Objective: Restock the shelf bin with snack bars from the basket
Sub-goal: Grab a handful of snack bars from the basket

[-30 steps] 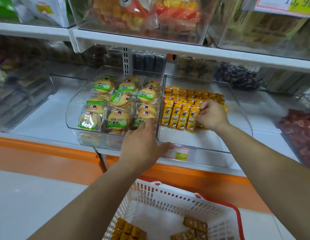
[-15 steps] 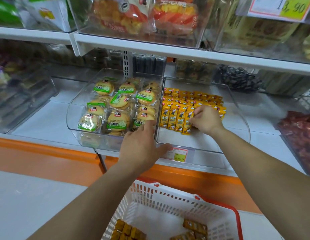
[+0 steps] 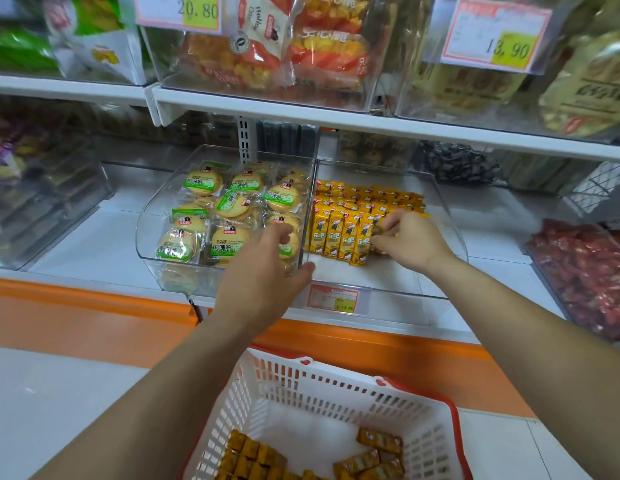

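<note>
place: shop | proof: white shelves carried clear bins of packed snacks | price tags hung on bin fronts | shopping basket stood below

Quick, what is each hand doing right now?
Left hand: open, resting on the clear bin's front edge.
Right hand: fingers curled at the yellow snack bars; grip unclear.
</note>
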### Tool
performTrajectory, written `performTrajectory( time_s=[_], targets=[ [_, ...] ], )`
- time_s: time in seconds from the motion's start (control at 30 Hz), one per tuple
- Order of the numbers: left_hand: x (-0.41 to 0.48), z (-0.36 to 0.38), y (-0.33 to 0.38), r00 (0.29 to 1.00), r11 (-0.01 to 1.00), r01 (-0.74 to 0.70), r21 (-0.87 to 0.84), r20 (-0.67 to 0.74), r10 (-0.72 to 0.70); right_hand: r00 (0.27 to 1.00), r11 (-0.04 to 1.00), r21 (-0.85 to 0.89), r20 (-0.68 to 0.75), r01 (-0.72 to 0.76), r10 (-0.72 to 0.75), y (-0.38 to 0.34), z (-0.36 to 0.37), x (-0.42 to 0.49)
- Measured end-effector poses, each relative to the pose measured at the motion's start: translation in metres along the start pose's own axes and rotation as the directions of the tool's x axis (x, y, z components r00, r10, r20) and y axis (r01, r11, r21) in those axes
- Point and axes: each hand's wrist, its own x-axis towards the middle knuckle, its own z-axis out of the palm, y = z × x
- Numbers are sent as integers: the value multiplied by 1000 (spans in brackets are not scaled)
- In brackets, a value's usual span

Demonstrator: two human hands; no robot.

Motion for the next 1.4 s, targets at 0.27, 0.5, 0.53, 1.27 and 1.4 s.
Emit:
performTrajectory(
  time_s=[0.27, 0.5, 0.53, 1.27, 1.4],
  targets=[
    [-59, 4, -27, 819, 999, -26, 44, 574, -4, 892, 945, 172, 319, 279, -321, -25, -11, -129],
    [-114, 98, -113, 515, 847, -171, 503, 779, -358, 637, 991, -34, 768, 133, -59, 63, 148, -187],
    [-121, 109, -125, 500, 841, -158, 518, 776, -384, 620, 997, -33, 784, 76, -21, 78, 172, -193],
    [-160, 230, -220, 387, 845, -194, 499, 830, -402, 520, 966, -123, 854, 226, -13, 142, 321, -257],
    [-158, 223, -215, 434, 933, -38, 357, 847, -306, 459, 991, -25, 888, 131, -39, 145, 308, -254]
  ],
)
